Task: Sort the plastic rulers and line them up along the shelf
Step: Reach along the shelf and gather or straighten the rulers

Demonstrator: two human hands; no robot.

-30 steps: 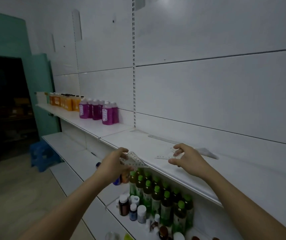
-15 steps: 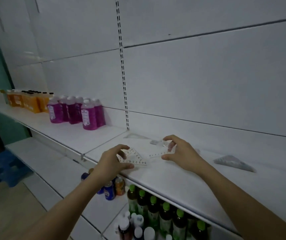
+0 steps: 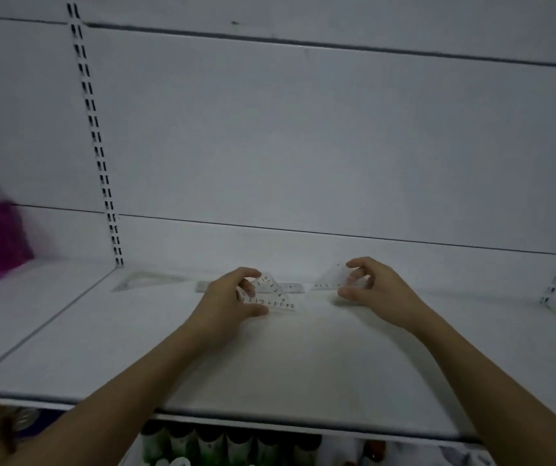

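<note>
1. Head view: our left hand (image 3: 226, 297) pinches a clear triangular ruler (image 3: 275, 294); our right hand (image 3: 376, 287) seemingly grips another set square (image 3: 330, 279), both over the shelf (image 3: 270, 364).
2. Transparent plastic could slip and misalign the row.

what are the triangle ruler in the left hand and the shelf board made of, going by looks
Triangle ruler: seems clear, glossy plastic; the white shelf shows through it, and black numerals are printed along its edges.
Shelf board: looks like white-painted sheet metal with a matte finish, judging by its thin front lip; coated board is possible.
</note>
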